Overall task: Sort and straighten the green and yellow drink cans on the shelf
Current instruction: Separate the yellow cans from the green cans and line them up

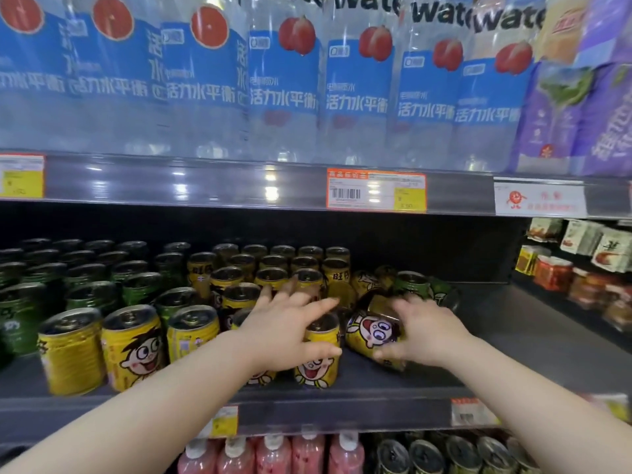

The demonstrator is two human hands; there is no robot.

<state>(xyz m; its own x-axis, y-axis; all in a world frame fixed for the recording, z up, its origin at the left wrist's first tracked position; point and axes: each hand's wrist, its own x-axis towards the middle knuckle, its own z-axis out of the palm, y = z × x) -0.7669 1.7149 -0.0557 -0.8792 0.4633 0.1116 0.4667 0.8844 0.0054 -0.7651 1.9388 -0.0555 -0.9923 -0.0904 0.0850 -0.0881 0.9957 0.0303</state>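
Yellow cartoon-face cans (131, 347) stand along the front and middle of the dark shelf (393, 384); green cans (20, 319) fill its left side. My left hand (284, 333) holds an upright yellow can (319, 362) at the shelf front, thumb across its side, fingers spread above it. My right hand (424, 331) grips a tipped yellow can (374, 335) lying on its side just right of it. Behind that, a green can (412, 283) stands among a few toppled yellow and green cans (441, 292).
The shelf above (239, 186) hangs low, loaded with blue-labelled water bottles (284, 90) and an orange price tag (376, 190). Bare shelf surface lies to the right (513, 330). Snack packs (588, 268) sit far right. Pink bottles (273, 455) and more cans (458, 455) stand below.
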